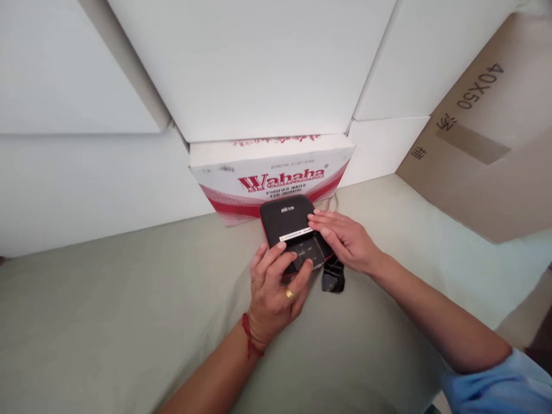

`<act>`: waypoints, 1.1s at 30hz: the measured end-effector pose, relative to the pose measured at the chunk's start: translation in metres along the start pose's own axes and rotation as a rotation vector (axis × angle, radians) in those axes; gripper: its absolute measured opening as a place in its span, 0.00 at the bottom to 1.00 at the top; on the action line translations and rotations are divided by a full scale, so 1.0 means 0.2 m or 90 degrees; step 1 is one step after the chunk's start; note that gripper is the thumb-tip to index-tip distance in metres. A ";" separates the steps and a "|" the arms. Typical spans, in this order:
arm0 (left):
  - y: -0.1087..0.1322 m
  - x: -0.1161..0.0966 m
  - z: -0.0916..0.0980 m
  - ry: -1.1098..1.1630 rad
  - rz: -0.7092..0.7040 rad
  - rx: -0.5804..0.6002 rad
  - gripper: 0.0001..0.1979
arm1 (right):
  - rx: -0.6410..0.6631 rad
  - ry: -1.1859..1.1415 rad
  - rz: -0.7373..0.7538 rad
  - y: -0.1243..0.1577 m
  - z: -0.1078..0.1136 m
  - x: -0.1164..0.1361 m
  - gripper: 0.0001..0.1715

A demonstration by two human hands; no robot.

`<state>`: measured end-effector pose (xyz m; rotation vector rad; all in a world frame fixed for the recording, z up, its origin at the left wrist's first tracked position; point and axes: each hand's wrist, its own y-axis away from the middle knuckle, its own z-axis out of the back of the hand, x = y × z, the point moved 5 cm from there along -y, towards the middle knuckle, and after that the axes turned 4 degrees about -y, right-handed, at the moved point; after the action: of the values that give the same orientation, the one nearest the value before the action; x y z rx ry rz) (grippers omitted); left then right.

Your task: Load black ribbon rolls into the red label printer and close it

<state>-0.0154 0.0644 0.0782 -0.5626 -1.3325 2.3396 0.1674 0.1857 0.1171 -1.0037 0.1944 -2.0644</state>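
Both left fingers [279,268] and right fingers [331,221] lie unclenched, the black case [276,221] beneath their tips.

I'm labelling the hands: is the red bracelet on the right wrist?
No, the red bracelet is at the wrist of the left hand, which also wears a gold ring.

I am in what may be a storeroom, my close view taking in little of the room: plain white boxes [259,63] are stacked behind the Wahaha carton [293,183], a brown carton [487,138] printed "40X50" stands right of it, and a greenish surface [107,322] spreads before it.
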 end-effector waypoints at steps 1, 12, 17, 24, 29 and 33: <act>0.00 0.01 0.00 0.011 0.010 0.009 0.22 | -0.004 0.005 -0.001 0.00 0.00 0.00 0.25; 0.06 0.29 -0.06 0.330 0.442 -0.075 0.24 | -0.041 -0.017 0.043 0.02 -0.03 0.15 0.23; 0.09 0.37 -0.17 0.552 0.513 -0.013 0.38 | -0.044 0.047 0.168 0.18 -0.06 0.21 0.22; 0.13 0.40 -0.24 0.581 0.533 0.040 0.45 | -0.145 0.095 0.173 0.28 -0.05 0.19 0.31; 0.13 0.38 -0.24 0.561 0.524 0.015 0.46 | -0.144 0.125 0.188 0.26 -0.03 0.22 0.27; 0.13 0.36 -0.26 0.585 0.523 -0.003 0.43 | -0.069 0.068 0.178 0.16 0.02 0.28 0.19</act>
<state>-0.0524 0.1267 0.0200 -2.1636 -0.7006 2.0452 0.1702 0.1246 0.1387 -0.8759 0.4789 -1.8664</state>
